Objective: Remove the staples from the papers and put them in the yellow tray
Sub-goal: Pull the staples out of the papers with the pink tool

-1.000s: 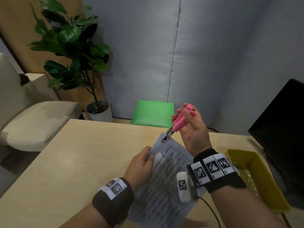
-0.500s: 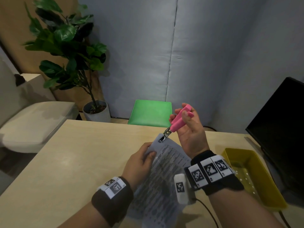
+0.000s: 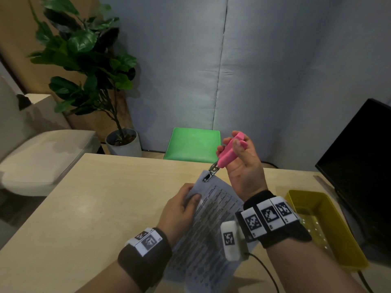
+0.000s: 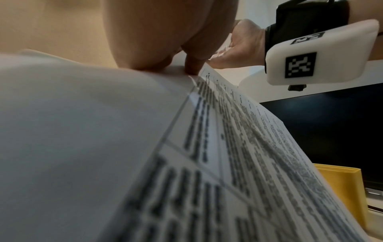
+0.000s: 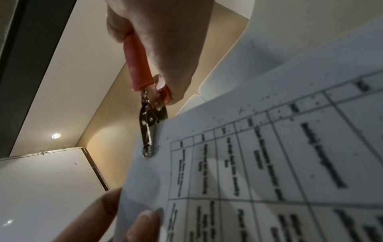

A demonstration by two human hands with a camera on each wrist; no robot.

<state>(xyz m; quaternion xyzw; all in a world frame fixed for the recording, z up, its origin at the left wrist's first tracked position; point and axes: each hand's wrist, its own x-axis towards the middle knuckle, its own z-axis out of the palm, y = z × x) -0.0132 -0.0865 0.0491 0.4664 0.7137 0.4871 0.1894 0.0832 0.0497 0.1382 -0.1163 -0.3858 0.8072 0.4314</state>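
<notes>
My left hand (image 3: 182,206) pinches the upper left edge of the printed papers (image 3: 213,220), which are lifted and tilted over the table. My right hand (image 3: 243,166) grips a pink staple remover (image 3: 229,150). Its metal tip (image 3: 208,176) touches the papers' top corner, also seen in the right wrist view (image 5: 147,150). The staple itself is too small to make out. The yellow tray (image 3: 336,210) sits on the table to the right, its yellow wall showing in the left wrist view (image 4: 339,181). In that view the papers (image 4: 259,147) fill most of the picture.
A black monitor (image 3: 364,157) stands at the right behind the tray. A green chair (image 3: 193,144) is beyond the table's far edge, a potted plant (image 3: 88,70) and a beige sofa (image 3: 42,153) to the left. A cable (image 3: 268,273) trails from my right wrist.
The hands, papers and remover have barely shifted; the remover's tip stays at the papers' top corner. The head view has drifted slightly.
</notes>
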